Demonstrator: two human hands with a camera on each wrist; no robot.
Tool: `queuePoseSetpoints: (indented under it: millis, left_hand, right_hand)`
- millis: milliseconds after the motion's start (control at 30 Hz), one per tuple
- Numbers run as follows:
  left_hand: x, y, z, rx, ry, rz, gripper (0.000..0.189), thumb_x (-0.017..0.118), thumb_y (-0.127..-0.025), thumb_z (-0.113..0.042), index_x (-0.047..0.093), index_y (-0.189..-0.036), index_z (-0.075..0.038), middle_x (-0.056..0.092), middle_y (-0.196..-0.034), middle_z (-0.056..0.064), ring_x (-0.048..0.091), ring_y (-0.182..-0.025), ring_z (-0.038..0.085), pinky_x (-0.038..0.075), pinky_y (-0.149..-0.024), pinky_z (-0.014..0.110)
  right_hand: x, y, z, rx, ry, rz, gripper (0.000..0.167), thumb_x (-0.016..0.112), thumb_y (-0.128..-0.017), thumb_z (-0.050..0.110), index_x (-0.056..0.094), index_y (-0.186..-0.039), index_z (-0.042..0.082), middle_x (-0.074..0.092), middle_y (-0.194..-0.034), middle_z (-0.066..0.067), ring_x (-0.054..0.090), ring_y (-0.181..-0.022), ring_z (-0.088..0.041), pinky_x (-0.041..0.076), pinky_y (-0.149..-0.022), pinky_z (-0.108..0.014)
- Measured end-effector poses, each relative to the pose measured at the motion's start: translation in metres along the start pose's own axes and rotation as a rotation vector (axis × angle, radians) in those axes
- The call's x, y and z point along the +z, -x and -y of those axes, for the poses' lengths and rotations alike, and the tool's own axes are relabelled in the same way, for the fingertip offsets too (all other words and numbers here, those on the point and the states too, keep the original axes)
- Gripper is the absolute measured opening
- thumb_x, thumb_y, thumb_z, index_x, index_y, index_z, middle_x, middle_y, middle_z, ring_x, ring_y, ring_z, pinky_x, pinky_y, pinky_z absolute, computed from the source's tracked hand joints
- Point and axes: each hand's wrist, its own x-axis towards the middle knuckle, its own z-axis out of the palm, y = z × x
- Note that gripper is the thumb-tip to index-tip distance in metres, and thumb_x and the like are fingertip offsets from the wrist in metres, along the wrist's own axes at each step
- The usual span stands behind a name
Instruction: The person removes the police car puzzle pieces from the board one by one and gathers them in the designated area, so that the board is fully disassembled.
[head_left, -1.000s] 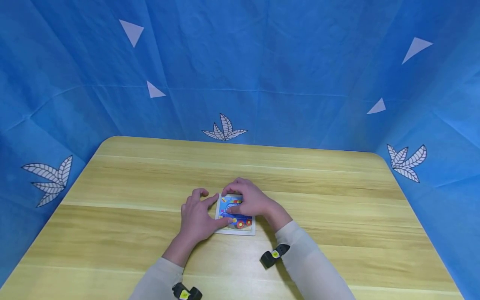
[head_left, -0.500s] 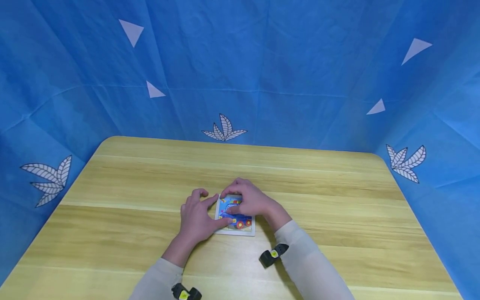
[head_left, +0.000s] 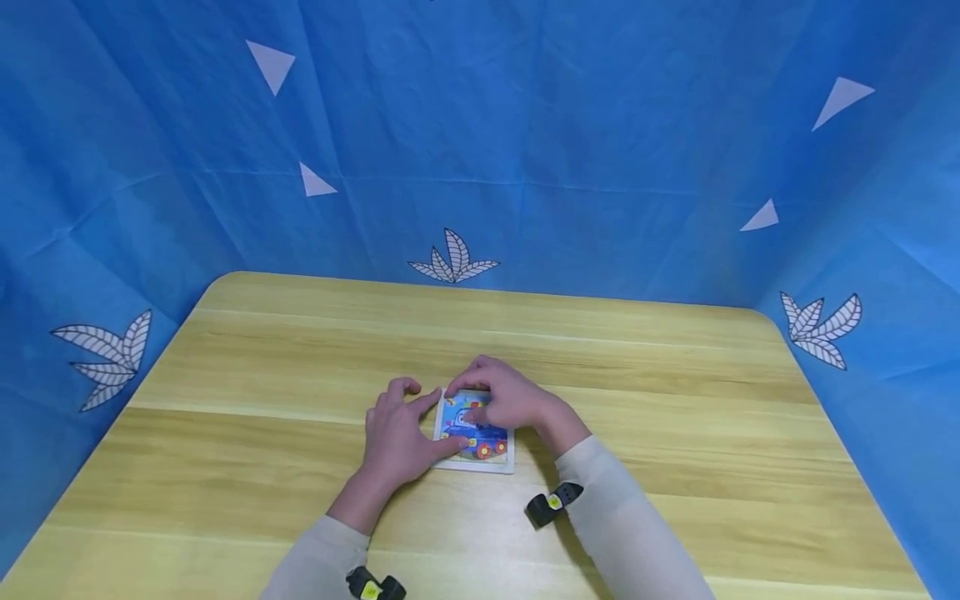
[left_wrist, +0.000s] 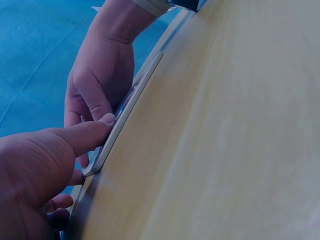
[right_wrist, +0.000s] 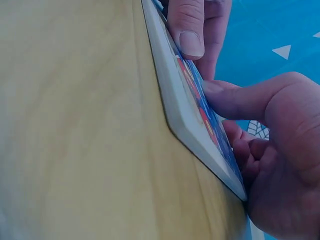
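The picture board (head_left: 487, 435) lies flat on the worktop (head_left: 637, 433). On its face, the right hand's (head_left: 513, 400) thumb has drawn back slightly, showing more printed vehicle; that curled grip holds the board's far part. The left hand's (head_left: 397, 437) outstretched thumb and index finger touch its left side, covering some. Beyond it hangs blue cloth (head_left: 600, 125).

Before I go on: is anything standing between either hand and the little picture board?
Nothing visible stands in the way. The left hand and the right hand each have a thumb on the face of the picture board, and no other object shows between.
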Motion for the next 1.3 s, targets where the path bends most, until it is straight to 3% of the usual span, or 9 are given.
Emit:
queuePoseSetpoints:
  millis: [267,533,900,1300]
  left_hand:
    - [-0.0010,-0.0005,-0.0001,-0.008,0.001,0.007,0.088,0.087,-0.067,-0.059,0.063,-0.136,-0.010,0.043,-0.127,0.010,0.043,-0.109,0.030,0.030,-0.082,0.045]
    - [-0.0010,-0.0007,0.0006,-0.004,-0.004,0.012,0.087,0.086,-0.067,-0.060,0.064,-0.136,-0.011,0.043,-0.127,0.010,0.043,-0.107,0.030,0.030,-0.082,0.045]
    - [0.0003,0.0002,0.0000,0.001,0.022,-0.005,0.086,0.088,-0.066,-0.057,0.065,-0.134,-0.009,0.043,-0.125,0.010,0.043,-0.106,0.030,0.030,-0.083,0.046]
    - [-0.0010,0.0005,-0.0002,-0.001,0.017,0.004,0.085,0.088,-0.067,-0.057,0.065,-0.134,-0.010,0.043,-0.125,0.010,0.043,-0.107,0.031,0.030,-0.086,0.048]
  right_hand:
    - [-0.0009,-0.0007,0.0035,0.052,0.010,0.032,0.038,0.064,-0.091,0.001,0.069,-0.122,0.023,0.051,-0.114,0.004,0.047,-0.107,-0.019,0.038,-0.097,-0.043]
    - [0.0019,0.0003,0.0043,0.051,0.014,0.025,0.035,0.060,-0.091,0.000,0.068,-0.116,0.024,0.050,-0.112,0.004,0.046,-0.104,-0.017,0.039,-0.094,-0.041]
    - [0.0026,0.0014,0.0024,0.033,-0.016,-0.013,0.035,0.063,-0.088,0.001,0.068,-0.118,0.020,0.052,-0.112,0.003,0.048,-0.101,-0.018,0.042,-0.090,-0.039]
    - [-0.0009,-0.0030,0.0009,0.056,-0.019,0.024,0.044,0.061,-0.084,-0.004,0.072,-0.115,0.024,0.053,-0.110,0.005,0.050,-0.098,-0.016,0.044,-0.086,-0.037]
